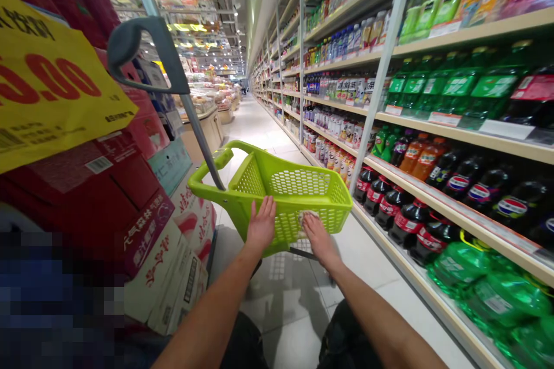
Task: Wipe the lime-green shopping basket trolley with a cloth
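A bright green plastic shopping basket cart (298,199) with pierced sides stands in front of me, and nothing shows in the part of its inside I can see. My left hand (262,222) lies flat against the near side, fingers stretched up toward the rim. Farther right on that same side, my right hand (318,235) presses a small whitish crumpled cloth (303,219) to the pierced wall. Most of the cloth is hidden under the fingers. A grey handle (147,55) on a metal pole rises from the cart's left end.
Along the right runs a long shelf (476,132) of bottled drinks, with large green bottles (497,277) low down. Stacked cartons (173,277) and a yellow price sign (56,86) crowd the left. A tiled aisle (253,121) stretches ahead past food displays.
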Demonstrator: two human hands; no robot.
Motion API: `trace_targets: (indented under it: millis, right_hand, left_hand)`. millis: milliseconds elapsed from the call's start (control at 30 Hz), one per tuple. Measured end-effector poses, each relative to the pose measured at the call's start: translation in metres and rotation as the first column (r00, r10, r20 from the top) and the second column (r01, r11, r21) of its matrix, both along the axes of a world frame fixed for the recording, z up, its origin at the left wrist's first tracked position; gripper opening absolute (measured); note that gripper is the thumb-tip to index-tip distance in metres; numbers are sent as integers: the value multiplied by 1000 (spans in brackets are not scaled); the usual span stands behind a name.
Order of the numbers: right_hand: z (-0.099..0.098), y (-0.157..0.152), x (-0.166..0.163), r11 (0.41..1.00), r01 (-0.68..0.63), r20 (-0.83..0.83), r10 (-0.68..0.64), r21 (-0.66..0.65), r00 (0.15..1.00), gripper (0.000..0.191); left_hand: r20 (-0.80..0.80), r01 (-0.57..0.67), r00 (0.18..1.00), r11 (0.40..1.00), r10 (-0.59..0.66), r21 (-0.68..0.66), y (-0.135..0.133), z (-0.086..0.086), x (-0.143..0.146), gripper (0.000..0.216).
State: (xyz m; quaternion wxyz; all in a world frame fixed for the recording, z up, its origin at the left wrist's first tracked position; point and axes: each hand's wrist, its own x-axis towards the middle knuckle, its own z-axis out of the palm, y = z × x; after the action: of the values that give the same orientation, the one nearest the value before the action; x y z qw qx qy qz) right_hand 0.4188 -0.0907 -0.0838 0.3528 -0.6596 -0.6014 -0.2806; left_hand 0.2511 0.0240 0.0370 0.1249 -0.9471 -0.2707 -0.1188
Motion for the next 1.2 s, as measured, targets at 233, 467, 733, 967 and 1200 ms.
trace_targets:
  millis: [233, 467, 733, 967, 1200]
  right_hand:
    - [7, -20, 10, 999, 31, -117, -27, 34, 993, 43]
    - [28, -21, -21, 989, 63, -465, 7, 136, 885, 56]
    - [19, -44, -54, 997, -69, -544, 73, 28, 836, 63]
    - [28, -45, 7, 999, 3, -308, 7, 32, 951, 57]
    - [-17, -60, 75, 927, 373, -312, -340, 49, 887, 53]
  left_hand:
    - [130, 50, 991, 985, -28, -167, -14, -6, 7, 66]
    - [473, 410, 778, 235, 414, -881, -78, -34, 54, 43]
    - [274, 608, 645, -262, 713, -749, -93, -44, 56, 16]
    - [344, 487, 701, -67, 624, -871, -81, -31, 55, 26]
    - [157, -30, 985, 966, 72, -258, -20, 0, 24, 61]
